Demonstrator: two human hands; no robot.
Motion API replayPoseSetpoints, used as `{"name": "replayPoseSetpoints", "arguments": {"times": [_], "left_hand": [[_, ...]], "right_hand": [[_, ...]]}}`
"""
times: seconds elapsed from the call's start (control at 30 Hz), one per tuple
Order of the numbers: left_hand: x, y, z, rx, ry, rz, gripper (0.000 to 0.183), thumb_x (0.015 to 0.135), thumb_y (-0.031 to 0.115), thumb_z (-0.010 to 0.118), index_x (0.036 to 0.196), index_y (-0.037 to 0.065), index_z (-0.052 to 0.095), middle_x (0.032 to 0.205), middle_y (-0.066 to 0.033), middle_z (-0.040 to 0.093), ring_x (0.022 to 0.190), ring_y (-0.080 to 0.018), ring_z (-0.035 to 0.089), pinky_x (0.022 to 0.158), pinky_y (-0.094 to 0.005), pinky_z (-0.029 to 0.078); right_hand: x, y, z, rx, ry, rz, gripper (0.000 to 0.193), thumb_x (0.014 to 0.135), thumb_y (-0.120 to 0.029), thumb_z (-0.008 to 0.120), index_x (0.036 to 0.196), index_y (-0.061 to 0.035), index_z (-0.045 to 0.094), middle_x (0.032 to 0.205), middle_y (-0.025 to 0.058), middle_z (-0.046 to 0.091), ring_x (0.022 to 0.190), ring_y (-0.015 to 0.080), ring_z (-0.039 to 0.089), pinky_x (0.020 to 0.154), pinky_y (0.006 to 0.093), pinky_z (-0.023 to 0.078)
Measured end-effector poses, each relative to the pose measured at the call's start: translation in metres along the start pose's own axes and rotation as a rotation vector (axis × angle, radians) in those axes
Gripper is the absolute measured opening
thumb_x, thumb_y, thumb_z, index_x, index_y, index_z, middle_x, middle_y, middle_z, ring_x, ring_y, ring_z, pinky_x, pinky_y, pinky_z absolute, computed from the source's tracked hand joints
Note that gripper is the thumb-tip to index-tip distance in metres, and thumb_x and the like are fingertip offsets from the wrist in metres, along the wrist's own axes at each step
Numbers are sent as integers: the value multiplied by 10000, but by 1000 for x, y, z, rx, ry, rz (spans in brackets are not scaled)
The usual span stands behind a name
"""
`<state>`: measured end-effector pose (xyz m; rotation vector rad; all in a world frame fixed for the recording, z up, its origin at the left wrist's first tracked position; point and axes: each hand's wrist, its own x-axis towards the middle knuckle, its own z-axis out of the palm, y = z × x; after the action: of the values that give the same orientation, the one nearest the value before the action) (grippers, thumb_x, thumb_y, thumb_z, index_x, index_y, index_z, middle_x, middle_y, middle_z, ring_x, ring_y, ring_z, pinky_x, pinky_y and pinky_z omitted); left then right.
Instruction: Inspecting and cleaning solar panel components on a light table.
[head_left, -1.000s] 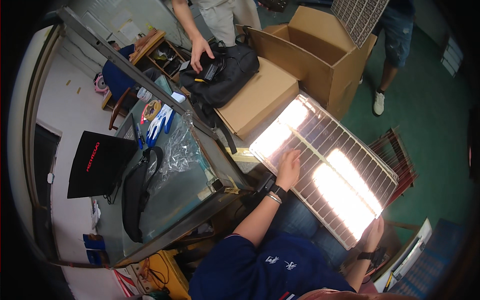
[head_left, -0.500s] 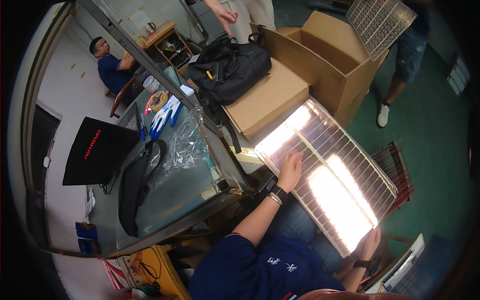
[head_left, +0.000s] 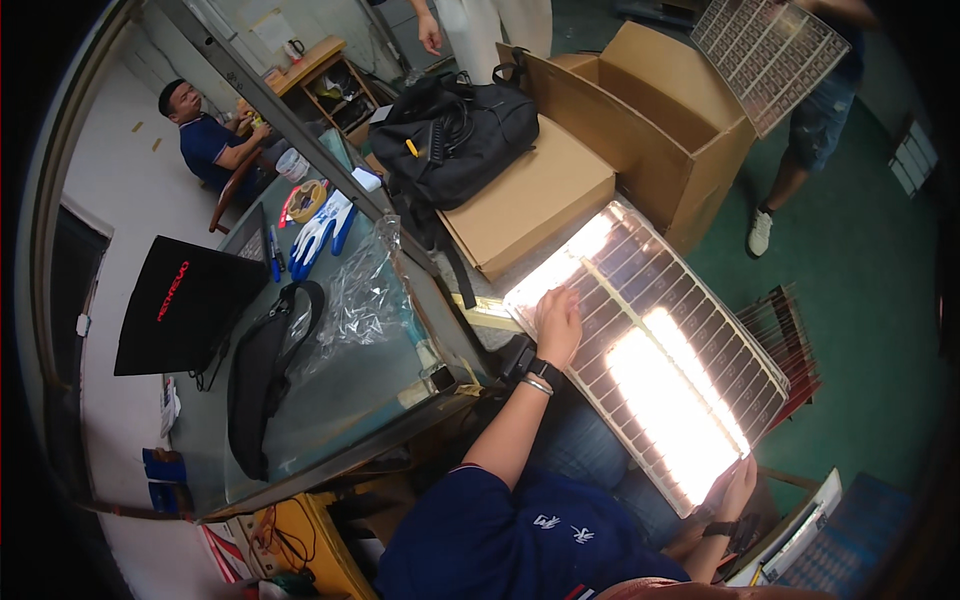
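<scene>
A shiny, flat sheet (head_left: 690, 335) tilts across my lap, divided by thin lines into rows of small cells. Bright light glares off its surface, and a pale strip runs down it. My left hand (head_left: 558, 326) is over the sheet's left edge, fingers loosely extended and slightly bent; whether the fingertips press on it is unclear. At the near right corner my right hand (head_left: 738, 486) grips the sheet's edge, some fingers hidden beneath. A second layer shows along the right edge. A black watch-like band is on each wrist.
Ahead are a closed cardboard box (head_left: 540, 205) with a black bag (head_left: 460, 145) on it and an open carton (head_left: 640, 115). On the left table (head_left: 360, 385) lie a laptop (head_left: 165, 310), gloves (head_left: 322, 235) and plastic film. Another person holds a similar sheet (head_left: 770, 55); others are nearby.
My left hand has slid left and slightly away from me over the sheet. My right hand keeps its corner. The other person's sheet has shifted, and a hand by the black bag has drawn back.
</scene>
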<state>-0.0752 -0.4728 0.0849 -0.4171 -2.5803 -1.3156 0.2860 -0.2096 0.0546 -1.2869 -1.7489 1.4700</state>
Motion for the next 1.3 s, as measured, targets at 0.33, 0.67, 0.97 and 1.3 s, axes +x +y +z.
{"name": "replayPoseSetpoints", "arguments": {"times": [0.33,0.67,0.97,1.3], "left_hand": [[-2,-6,3,10,-24,21,248,768,40,538,1007,63,602,1073,-158,550,1097,-345,462,992,-419,326],[-4,-3,3,6,54,61,220,744,20,522,951,36,595,1026,-162,543,1049,-348,472,957,-445,336],[9,-15,0,67,36,-23,268,770,52,527,1034,56,572,1151,-192,491,1131,-386,414,987,-470,298],[17,-24,-3,467,67,-126,407,754,100,575,1156,76,521,1257,-193,443,1197,-372,373,1016,-462,275]], "right_hand": [[2,1,-2,-80,13,-29,315,940,-192,464,1161,24,525,760,-42,475,617,28,383,510,179,315],[0,-9,3,-82,16,40,325,937,-193,467,1167,29,524,784,-39,508,613,22,393,513,178,321],[2,-3,0,-146,11,-12,337,940,-195,451,1164,47,520,890,1,547,717,69,438,624,214,378],[1,-9,-1,-144,-12,25,355,942,-199,448,1177,61,499,929,16,551,740,73,450,643,214,388]]}}
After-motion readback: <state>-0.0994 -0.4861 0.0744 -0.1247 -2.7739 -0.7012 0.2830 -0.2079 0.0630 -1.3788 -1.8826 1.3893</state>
